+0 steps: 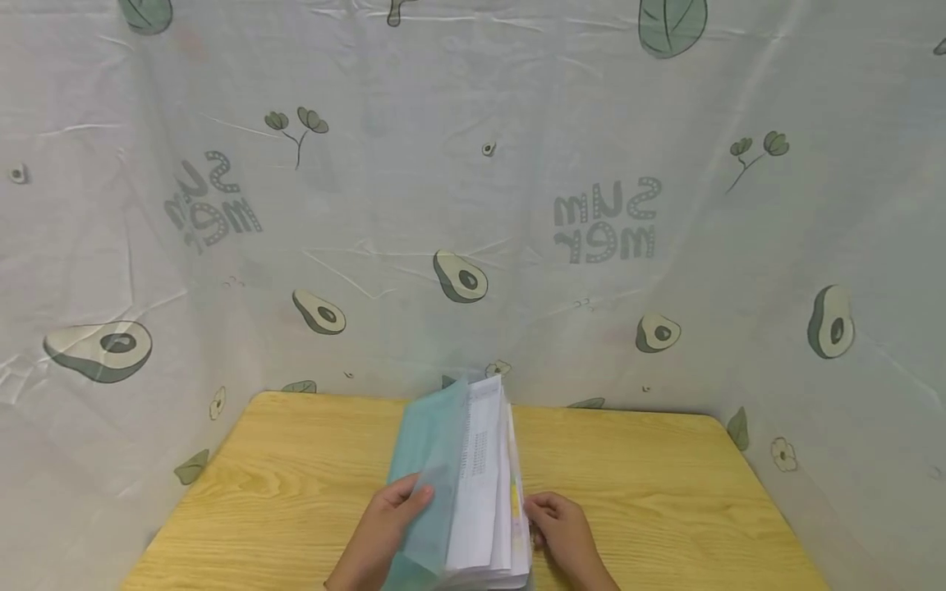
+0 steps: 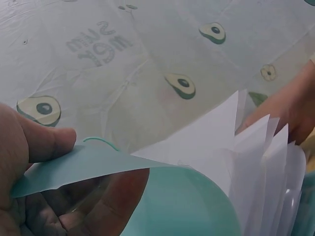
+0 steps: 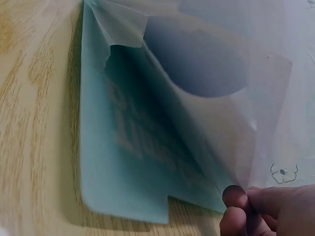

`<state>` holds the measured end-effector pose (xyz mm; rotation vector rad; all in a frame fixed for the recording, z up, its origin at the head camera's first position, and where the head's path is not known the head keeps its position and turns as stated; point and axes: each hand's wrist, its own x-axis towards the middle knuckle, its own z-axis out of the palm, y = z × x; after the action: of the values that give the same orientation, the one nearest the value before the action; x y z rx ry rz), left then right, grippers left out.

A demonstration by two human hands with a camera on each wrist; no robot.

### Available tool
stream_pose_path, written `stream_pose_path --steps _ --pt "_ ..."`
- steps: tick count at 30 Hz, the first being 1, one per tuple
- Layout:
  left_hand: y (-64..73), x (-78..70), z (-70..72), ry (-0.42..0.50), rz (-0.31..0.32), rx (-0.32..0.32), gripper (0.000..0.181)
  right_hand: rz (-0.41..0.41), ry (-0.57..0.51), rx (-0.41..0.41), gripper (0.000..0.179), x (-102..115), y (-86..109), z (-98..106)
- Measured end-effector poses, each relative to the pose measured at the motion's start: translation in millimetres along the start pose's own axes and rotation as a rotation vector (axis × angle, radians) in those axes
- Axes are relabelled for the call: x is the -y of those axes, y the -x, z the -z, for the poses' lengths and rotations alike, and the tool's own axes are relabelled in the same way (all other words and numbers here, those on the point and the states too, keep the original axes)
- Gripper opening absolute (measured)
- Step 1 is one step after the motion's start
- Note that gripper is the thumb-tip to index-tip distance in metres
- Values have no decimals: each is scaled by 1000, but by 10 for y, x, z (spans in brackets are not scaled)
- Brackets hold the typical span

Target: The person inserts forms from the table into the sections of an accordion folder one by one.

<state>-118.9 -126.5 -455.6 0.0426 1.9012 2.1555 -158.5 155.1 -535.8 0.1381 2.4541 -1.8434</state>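
Note:
A translucent teal folder stands partly opened on the table, with several white printed papers fanned out of it. My left hand grips the folder's teal cover, thumb on one face and fingers behind; the left wrist view shows the cover bent between thumb and fingers. On the far side of the stack, my right hand pinches the edge of a clear plastic sheet between thumb and fingertips. Below that sheet, the folder's other teal cover with pale lettering lies against the wood.
The folder rests on a light wood table. A pale curtain printed with avocados and leaves hangs behind the table and along both its sides.

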Motion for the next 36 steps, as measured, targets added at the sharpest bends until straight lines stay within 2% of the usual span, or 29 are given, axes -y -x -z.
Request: stream_pose_path --steps 6,11,13,18,23,29,36 --pt "-11 4 -85 1 0 -32 51 31 -44 42 21 24 -15 -28" --pt "-23 19 -170 -15 32 -64 52 48 18 95 24 -13 -5 30" --pt "-32 18 -193 -29 36 -58 52 34 11 100 25 -42 -3 85" --pt "-63 45 -252 -64 -5 -32 48 -20 -23 105 27 -119 27 273" --pt "-122 105 -351 -130 -17 1 43 -28 9 80 26 -155 77 414" --pt "-214 220 -489 -227 -11 13 45 -41 -17 75 26 -134 130 459" --pt "-264 339 -624 -285 16 38 42 -5 2 107 24 -109 163 460"
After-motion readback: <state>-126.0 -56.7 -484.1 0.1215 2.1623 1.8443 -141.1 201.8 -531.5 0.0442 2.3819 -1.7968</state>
